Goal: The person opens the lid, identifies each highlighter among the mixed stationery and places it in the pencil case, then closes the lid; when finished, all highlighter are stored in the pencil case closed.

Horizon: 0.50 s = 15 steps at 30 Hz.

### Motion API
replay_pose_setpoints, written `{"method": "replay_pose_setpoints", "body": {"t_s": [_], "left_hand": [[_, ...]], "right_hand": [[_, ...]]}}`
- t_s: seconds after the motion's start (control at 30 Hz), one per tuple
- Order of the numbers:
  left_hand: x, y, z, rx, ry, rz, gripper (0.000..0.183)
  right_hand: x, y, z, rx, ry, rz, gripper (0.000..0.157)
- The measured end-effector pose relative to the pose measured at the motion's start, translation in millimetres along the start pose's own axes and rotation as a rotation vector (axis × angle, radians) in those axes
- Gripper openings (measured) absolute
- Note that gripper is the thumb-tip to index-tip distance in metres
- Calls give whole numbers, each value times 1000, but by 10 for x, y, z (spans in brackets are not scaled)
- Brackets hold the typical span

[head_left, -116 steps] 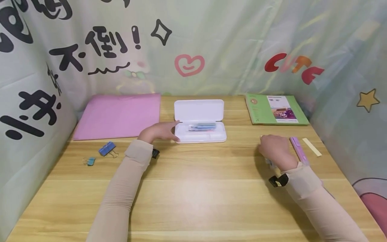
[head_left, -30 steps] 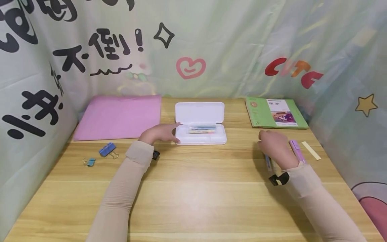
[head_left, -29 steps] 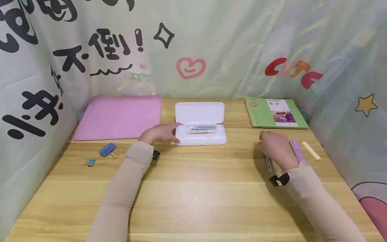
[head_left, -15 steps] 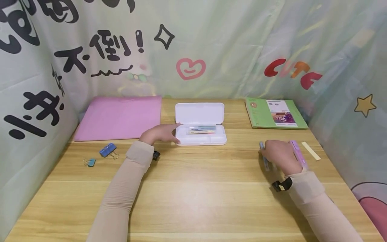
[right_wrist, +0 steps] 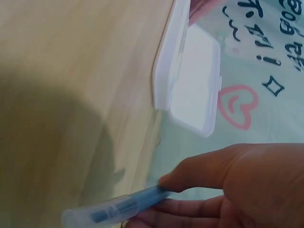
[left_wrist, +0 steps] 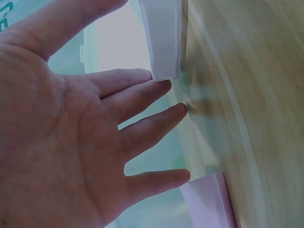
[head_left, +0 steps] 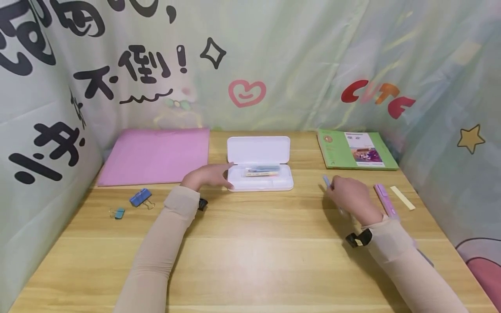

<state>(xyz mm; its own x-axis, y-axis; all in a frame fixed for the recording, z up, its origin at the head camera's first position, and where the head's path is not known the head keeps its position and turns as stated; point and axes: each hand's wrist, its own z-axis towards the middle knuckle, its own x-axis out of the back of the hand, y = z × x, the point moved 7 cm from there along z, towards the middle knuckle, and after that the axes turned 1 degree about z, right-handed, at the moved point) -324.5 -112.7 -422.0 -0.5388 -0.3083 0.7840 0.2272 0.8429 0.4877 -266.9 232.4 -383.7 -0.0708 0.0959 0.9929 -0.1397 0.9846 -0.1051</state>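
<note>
My right hand pinches a blue pen with a translucent end, over the right part of the table. In the right wrist view the pen lies between thumb and fingers, tilted, its translucent end toward the lower left. A white pencil case stands with its lid up at the back middle, and several slim pens lie inside. At the case's left end rests my left hand. In the left wrist view its fingers are straight and spread, two fingertips touching the case.
Right of my right hand lie a purple slim tool and a cream strip. A green pad lies at the back right, a pink folder at the back left. Blue and teal binder clips sit in front of the folder.
My right hand has moved down, taken hold of the blue pen and shifted left with it. The left hand stays at the case. The head view has tilted slightly.
</note>
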Motion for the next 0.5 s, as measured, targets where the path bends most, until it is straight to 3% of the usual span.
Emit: {"method": "replay_pose_setpoints", "body": {"t_s": [0.33,0.5], "left_hand": [[-8,27,-16,-11,-2,-1,86],[3,21,-16,-4,8,9,85]], "right_hand": [[144,-666,328,233,251,-45,11],[122,-1052,518,380,262,-54,12]]}}
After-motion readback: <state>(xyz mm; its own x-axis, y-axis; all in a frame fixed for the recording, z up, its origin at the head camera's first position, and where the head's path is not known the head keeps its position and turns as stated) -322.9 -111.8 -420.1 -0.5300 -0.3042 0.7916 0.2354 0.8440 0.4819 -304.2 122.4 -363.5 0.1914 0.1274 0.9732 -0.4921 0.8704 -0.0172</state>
